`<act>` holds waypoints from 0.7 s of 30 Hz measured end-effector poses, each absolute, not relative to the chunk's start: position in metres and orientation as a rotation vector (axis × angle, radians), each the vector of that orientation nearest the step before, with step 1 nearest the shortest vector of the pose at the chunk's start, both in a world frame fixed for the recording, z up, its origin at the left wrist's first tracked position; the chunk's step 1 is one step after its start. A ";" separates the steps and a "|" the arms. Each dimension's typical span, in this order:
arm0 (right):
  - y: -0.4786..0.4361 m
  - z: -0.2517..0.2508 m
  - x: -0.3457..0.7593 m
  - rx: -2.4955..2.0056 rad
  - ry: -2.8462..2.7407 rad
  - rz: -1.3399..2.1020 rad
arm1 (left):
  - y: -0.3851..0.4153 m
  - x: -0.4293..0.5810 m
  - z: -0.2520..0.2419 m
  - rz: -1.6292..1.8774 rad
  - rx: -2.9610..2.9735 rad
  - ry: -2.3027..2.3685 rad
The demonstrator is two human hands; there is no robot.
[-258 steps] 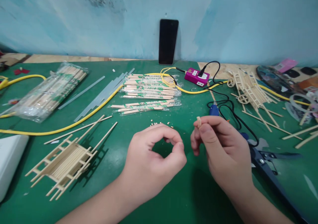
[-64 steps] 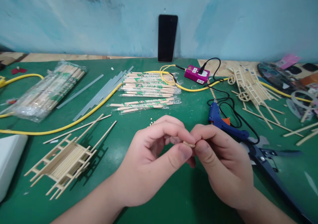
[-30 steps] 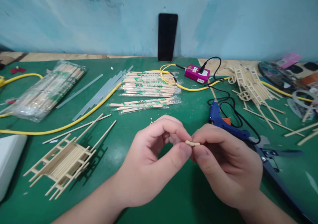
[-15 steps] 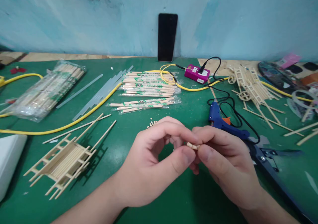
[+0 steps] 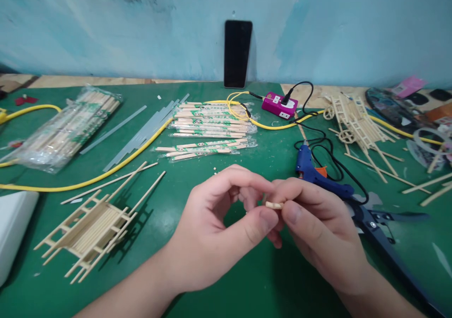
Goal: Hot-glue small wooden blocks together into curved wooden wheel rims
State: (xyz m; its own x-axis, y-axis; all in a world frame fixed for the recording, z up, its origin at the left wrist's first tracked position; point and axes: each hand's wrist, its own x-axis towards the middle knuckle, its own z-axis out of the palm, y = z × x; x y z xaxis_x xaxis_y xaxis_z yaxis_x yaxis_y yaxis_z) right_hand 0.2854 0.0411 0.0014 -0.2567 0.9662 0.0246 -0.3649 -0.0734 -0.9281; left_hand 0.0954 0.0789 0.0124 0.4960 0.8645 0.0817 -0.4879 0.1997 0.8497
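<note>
My left hand (image 5: 219, 228) and my right hand (image 5: 321, 233) meet over the middle of the table. Between their thumbs and forefingers are small pale wooden stick pieces (image 5: 274, 205), lying end to end at a slight angle. The right thumb and forefinger pinch one end; the left thumb presses the other from below, its forefinger arched just above. Fingers hide part of the pieces. To the left sits a small cart frame (image 5: 95, 228) of wooden sticks with two long shafts. A blue glue gun (image 5: 318, 174) lies beyond my right hand.
Black-handled cutters (image 5: 384, 242) lie at the right, near my wrist. Wrapped chopsticks (image 5: 212, 123), a chopstick pack (image 5: 70, 127) and glue sticks (image 5: 144, 130) are behind. A yellow cable (image 5: 141, 155) crosses to a purple power socket (image 5: 279, 105). A wheeled stick model (image 5: 360, 125) stands right; a phone (image 5: 238, 54) leans on the wall.
The wooden pieces have turned slightly in my fingers and now lie more level. My left forefinger has lifted a little off them. Both hands stay nearly in place.
</note>
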 end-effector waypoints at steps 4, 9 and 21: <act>0.042 0.002 0.283 -0.848 -1.181 1.439 | 0.080 0.094 0.013 1.011 1.017 0.528; 0.043 0.005 0.281 -0.888 -1.265 1.351 | 0.080 0.093 0.013 1.022 1.055 0.565; 0.047 0.007 0.280 -1.023 -1.572 0.800 | 0.080 0.093 0.015 0.994 1.103 0.650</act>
State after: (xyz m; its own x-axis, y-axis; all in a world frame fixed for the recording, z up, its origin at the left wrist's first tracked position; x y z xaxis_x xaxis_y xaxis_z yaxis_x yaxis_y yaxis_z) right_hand 0.2797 0.0473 0.0070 -0.0855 0.9114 0.4024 0.2112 0.4113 -0.8867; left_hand 0.0927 0.0802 0.0146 0.4363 0.8991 0.0372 -0.3257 0.1192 0.9379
